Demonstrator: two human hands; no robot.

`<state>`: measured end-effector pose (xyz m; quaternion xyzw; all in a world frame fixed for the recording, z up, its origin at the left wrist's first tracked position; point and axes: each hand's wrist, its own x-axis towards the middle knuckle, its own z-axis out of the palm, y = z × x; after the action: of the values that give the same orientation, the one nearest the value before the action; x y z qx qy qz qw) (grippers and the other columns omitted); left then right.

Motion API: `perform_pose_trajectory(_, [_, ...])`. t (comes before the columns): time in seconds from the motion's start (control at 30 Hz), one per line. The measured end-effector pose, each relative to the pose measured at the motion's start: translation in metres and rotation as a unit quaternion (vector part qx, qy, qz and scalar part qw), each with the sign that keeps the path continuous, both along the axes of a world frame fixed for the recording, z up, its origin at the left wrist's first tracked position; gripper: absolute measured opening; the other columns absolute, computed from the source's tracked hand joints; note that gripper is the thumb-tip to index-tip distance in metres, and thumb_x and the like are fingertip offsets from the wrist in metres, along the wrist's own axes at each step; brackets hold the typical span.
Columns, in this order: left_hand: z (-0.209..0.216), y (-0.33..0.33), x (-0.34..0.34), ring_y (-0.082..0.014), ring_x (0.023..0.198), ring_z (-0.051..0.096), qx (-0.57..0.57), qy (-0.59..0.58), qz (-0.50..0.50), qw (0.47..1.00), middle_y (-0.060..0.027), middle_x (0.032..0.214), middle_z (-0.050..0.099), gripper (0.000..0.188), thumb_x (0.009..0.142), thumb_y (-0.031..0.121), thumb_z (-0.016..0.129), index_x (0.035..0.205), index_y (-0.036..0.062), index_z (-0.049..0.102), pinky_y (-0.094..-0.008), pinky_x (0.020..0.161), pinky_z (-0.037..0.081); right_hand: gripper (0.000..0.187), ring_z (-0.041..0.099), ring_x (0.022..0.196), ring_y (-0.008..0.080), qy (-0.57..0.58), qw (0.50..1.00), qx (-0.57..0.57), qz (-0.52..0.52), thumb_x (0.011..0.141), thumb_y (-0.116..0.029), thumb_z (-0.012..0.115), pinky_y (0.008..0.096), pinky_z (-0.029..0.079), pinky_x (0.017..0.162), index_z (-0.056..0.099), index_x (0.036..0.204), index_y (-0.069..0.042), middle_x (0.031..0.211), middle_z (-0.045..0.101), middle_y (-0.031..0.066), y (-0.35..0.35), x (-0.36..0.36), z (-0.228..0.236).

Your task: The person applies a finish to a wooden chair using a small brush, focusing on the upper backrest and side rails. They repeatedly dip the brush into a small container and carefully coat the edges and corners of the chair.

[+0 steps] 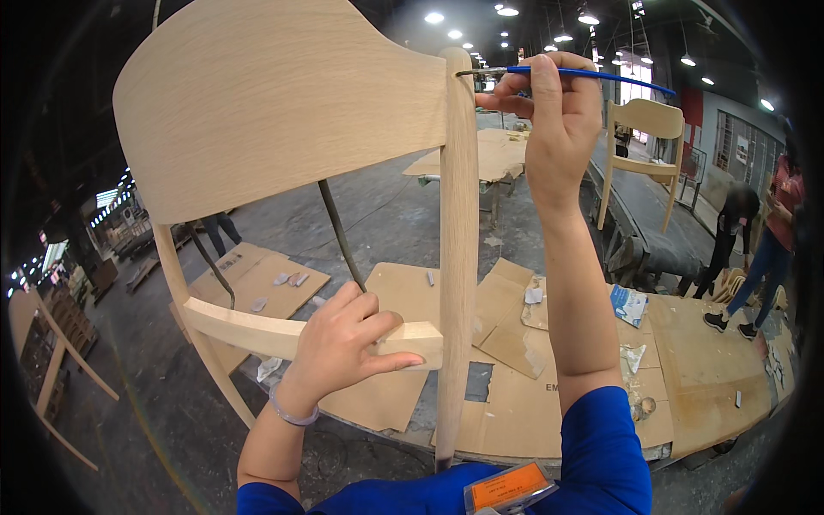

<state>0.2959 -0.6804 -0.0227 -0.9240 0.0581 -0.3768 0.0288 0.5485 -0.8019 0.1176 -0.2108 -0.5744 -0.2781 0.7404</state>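
A pale wooden chair frame stands tilted in front of me, its broad curved backrest [283,103] at the upper left. My right hand [562,112] pinches a thin blue-handled paintbrush [592,74]. The brush's dark tip meets the chair's right post [459,215] near its top, beside the backrest joint. Lower down, my left hand [343,339] is wrapped round the curved wooden rail [249,330], close to the rail's right end. Part of the rail is hidden behind that hand.
Cardboard sheets [515,421] cover the worktable below, with scraps and a blue-white packet [629,305] on them. Another wooden chair [645,146] stands on a conveyor [657,249] at right. Two people stand at far right. A chair frame [56,378] is at far left.
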Motion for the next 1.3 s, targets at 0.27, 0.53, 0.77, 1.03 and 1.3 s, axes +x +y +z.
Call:
perform_pose_trajectory(0.27, [0.001,0.002,-0.001,-0.0233,0.076,0.048,-0.006,-0.01,0.008,1.0,-0.0038,0.072,0.049,0.054,0.067,0.055,0.089,0.086,0.0058,0.077,-0.0351,0.063,0.043,0.019,0.074,0.077,0.0155,-0.033,0.999,0.013,-0.011,0.111,-0.019,0.054,0.0304,0.067,0.07,0.054,0.112,0.0,0.084,0.068,0.0099,0.006,0.001,0.004])
perform_pose_trajectory(0.53, [0.0,0.004,0.0,-0.0227,0.076,0.049,-0.005,-0.008,0.014,1.0,-0.0034,0.071,0.05,0.055,0.067,0.056,0.088,0.086,0.0058,0.077,-0.0346,0.062,0.043,0.018,0.074,0.077,0.016,-0.025,1.0,0.007,-0.018,0.111,-0.018,0.054,0.0302,0.067,0.071,0.054,0.113,0.0,0.083,0.068,0.0098,0.01,0.001,0.003])
perform_pose_trajectory(0.77, [-0.002,0.007,-0.001,-0.0223,0.076,0.049,-0.007,-0.005,0.021,1.0,-0.0026,0.071,0.05,0.055,0.066,0.057,0.089,0.086,0.0068,0.077,-0.0343,0.062,0.043,0.018,0.075,0.076,0.0172,-0.03,0.999,0.006,-0.011,0.111,-0.018,0.052,0.03,0.067,0.07,0.053,0.112,0.0,0.083,0.068,0.0104,0.013,0.002,0.002])
perform_pose_trajectory(1.03, [-0.003,0.008,-0.001,-0.0222,0.077,0.05,-0.005,-0.007,0.025,1.0,-0.0025,0.072,0.05,0.055,0.066,0.057,0.089,0.086,0.0069,0.078,-0.0337,0.062,0.044,0.019,0.074,0.076,0.0165,-0.032,0.999,0.004,-0.013,0.112,-0.018,0.051,0.0304,0.067,0.069,0.053,0.113,0.0,0.085,0.068,0.0109,0.013,0.003,0.002])
perform_pose_trajectory(1.3, [-0.005,0.012,0.0,-0.022,0.078,0.05,-0.005,-0.015,0.022,1.0,-0.0024,0.073,0.05,0.055,0.066,0.057,0.089,0.086,0.0066,0.078,-0.0331,0.062,0.044,0.018,0.073,0.078,0.0159,-0.042,0.999,0.009,-0.021,0.112,-0.018,0.051,0.0309,0.068,0.069,0.052,0.113,0.0,0.085,0.067,0.0104,0.019,0.004,0.001])
